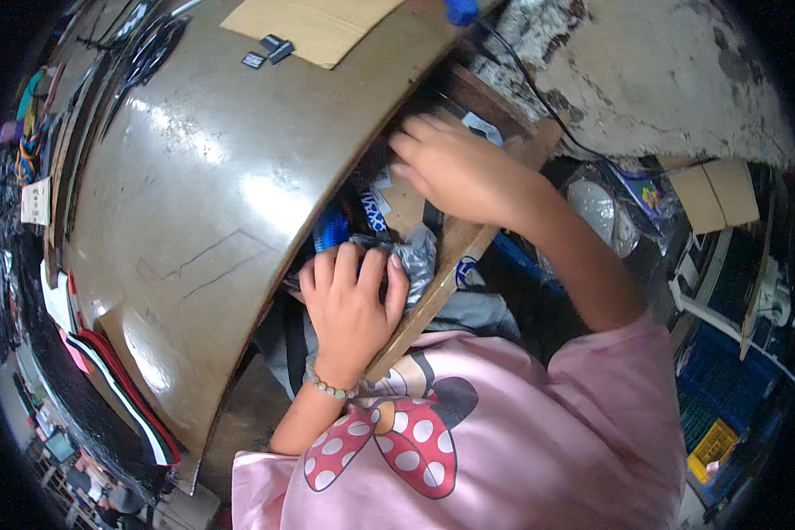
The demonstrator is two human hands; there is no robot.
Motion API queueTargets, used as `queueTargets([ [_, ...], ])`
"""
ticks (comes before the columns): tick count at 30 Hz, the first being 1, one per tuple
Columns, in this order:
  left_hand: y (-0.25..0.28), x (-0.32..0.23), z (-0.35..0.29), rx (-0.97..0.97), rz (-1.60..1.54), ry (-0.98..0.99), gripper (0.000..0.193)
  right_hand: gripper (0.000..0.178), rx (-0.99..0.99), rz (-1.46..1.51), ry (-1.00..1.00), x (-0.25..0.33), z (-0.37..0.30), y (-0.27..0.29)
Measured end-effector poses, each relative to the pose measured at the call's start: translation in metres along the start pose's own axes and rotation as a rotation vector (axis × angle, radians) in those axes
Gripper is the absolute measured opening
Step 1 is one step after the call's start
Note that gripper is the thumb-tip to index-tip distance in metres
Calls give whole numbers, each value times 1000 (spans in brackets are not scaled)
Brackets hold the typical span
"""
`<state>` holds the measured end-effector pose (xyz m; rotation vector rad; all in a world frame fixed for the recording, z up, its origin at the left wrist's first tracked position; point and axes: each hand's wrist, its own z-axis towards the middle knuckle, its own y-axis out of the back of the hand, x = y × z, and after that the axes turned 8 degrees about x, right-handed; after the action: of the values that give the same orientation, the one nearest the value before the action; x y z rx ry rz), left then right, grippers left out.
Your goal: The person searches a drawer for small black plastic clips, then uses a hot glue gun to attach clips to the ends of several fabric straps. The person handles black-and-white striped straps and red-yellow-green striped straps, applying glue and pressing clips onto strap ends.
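Observation:
A wooden drawer (435,299) is pulled out from under the glossy brown tabletop, filled with mixed small items. My left hand (349,287), with a beaded bracelet on its wrist, lies over the drawer's near end, fingers apart, against a crumpled grey plastic bag (420,256). Deeper in the drawer, my right hand (455,168) reaches over the contents with its thumb apart from its fingers; nothing shows between them, and the fingertips are slightly blurred. Between the hands are a shiny blue item (330,228) and a blue-and-white patterned strip (374,210).
The tabletop (203,212) overhangs the drawer's left side. On it lie a cardboard sheet (314,22) and several small black pieces (279,53). A black cable (548,110) runs along the rough wall. Fabric strips (137,397) hang at the left edge; a yellow basket (714,449) sits lower right.

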<state>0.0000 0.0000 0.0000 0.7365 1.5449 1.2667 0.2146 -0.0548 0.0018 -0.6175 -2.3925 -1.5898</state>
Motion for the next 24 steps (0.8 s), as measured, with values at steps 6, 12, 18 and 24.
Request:
queueTargets([
  [6, 5, -5, 18, 90, 114, 54, 22, 18, -188, -320, 55, -19, 52, -11],
  [12, 2, -5, 16, 12, 210, -35, 25, 21, -23, -434, -66, -38, 51, -2],
  [18, -1, -3, 12, 107, 305, -19, 29, 38, 106, -380, -198, -25, 39, -3],
  [24, -1, -3, 6, 83, 362, 40, 31, 53, -124, -332, -315, 8, -12, -33],
])
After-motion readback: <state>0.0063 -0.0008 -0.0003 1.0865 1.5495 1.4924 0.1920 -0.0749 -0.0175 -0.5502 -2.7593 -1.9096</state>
